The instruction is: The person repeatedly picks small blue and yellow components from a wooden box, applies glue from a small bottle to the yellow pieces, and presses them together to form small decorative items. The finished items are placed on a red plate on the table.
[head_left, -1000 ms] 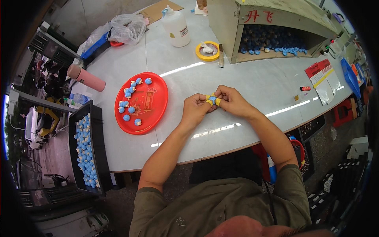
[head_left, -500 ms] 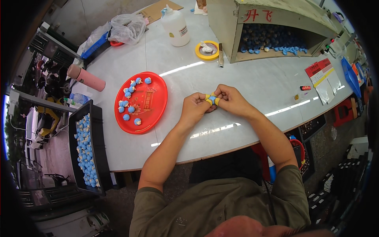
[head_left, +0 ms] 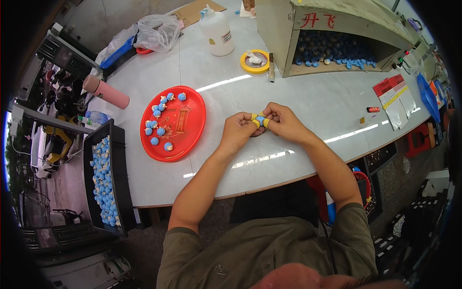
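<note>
Person, seen from above. Garment: olive-green short-sleeved shirt (head_left: 269,250), plain weave, sleeve hems ending above the elbows. Forearms bare. Left hand (head_left: 239,132) and right hand (head_left: 285,123) ungloved; yellow tape wrappings (head_left: 253,117) on fingertips of both. No watch or rings discernible.

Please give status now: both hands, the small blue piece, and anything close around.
Left hand and right hand pinch small blue piece together, above white table. Red tray lies left, apart. Nothing between.

White table (head_left: 308,96): red tray (head_left: 190,127), white bottle (head_left: 216,30), yellow tape roll (head_left: 255,62), open-fronted box (head_left: 288,33), pink flask (head_left: 106,91).
</note>
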`<state>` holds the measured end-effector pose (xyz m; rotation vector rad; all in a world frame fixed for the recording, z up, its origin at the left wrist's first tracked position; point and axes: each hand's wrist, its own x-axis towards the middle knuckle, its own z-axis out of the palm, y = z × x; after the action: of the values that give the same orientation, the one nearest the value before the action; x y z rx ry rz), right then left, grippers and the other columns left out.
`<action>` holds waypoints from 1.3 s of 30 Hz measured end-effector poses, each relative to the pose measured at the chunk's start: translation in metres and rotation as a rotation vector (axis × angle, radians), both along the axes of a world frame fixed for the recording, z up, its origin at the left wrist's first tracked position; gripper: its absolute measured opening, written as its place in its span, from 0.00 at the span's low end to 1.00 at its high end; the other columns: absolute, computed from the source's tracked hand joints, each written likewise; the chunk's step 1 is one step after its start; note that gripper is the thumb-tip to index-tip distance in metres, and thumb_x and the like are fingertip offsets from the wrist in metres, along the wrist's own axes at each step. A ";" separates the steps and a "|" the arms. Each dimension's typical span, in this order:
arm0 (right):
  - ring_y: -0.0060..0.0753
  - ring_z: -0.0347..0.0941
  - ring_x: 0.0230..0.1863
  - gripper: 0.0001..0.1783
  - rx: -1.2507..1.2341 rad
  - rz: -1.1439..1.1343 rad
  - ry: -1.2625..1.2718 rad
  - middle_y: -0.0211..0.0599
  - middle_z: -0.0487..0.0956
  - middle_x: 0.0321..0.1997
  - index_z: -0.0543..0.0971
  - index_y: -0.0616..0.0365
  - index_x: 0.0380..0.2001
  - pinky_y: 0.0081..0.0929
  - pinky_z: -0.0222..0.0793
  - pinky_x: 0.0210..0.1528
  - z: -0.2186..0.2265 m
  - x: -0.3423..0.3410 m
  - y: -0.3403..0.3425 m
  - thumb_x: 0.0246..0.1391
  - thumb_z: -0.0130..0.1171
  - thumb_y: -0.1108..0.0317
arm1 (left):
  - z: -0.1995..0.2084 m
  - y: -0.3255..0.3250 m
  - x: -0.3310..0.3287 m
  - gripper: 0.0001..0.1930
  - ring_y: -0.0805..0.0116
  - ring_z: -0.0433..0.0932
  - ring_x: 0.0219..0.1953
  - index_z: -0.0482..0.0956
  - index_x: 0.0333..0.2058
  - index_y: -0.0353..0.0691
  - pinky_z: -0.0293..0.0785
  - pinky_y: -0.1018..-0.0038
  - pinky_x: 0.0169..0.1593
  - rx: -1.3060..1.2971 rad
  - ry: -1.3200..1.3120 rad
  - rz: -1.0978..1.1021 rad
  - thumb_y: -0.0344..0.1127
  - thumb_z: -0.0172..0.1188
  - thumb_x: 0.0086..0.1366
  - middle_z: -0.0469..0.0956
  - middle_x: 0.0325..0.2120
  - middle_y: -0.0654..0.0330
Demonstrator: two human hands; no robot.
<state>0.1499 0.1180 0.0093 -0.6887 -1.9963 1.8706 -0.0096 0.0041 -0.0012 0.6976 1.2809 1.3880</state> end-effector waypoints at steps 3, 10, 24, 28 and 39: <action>0.18 0.77 0.34 0.08 -0.009 -0.004 0.003 0.34 0.80 0.32 0.75 0.67 0.39 0.17 0.72 0.36 0.002 0.000 -0.001 0.55 0.54 0.79 | 0.001 0.000 -0.001 0.11 0.63 0.85 0.39 0.74 0.45 0.25 0.83 0.76 0.43 -0.020 0.010 -0.005 0.23 0.56 0.66 0.81 0.40 0.49; 0.14 0.73 0.31 0.09 -0.048 0.005 0.002 0.30 0.78 0.32 0.75 0.64 0.42 0.15 0.70 0.31 0.005 0.001 0.001 0.58 0.54 0.76 | 0.003 0.000 -0.002 0.10 0.63 0.85 0.40 0.74 0.45 0.26 0.83 0.76 0.44 0.006 -0.044 -0.001 0.24 0.57 0.67 0.81 0.40 0.49; 0.12 0.73 0.32 0.08 -0.031 0.034 0.027 0.30 0.78 0.34 0.74 0.64 0.41 0.13 0.68 0.30 0.000 0.000 0.002 0.58 0.53 0.79 | 0.001 0.001 -0.001 0.08 0.64 0.85 0.38 0.75 0.42 0.27 0.83 0.77 0.42 0.023 -0.029 0.023 0.23 0.58 0.66 0.82 0.38 0.50; 0.14 0.73 0.33 0.07 -0.002 0.012 0.058 0.32 0.78 0.34 0.73 0.64 0.40 0.15 0.70 0.34 0.002 -0.001 -0.003 0.57 0.52 0.80 | -0.001 0.001 0.002 0.07 0.66 0.85 0.36 0.76 0.40 0.27 0.83 0.78 0.41 0.039 -0.010 0.043 0.23 0.58 0.65 0.82 0.38 0.50; 0.11 0.65 0.27 0.08 0.045 -0.010 0.055 0.27 0.75 0.31 0.70 0.60 0.38 0.14 0.60 0.26 -0.007 -0.004 -0.004 0.55 0.50 0.82 | -0.005 0.001 0.005 0.06 0.68 0.84 0.35 0.77 0.39 0.27 0.82 0.78 0.41 0.063 -0.010 0.078 0.22 0.57 0.64 0.81 0.37 0.51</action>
<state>0.1460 0.1136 0.0026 -0.6263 -1.9903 1.8135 -0.0051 0.0046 -0.0058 0.6881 1.2729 1.4987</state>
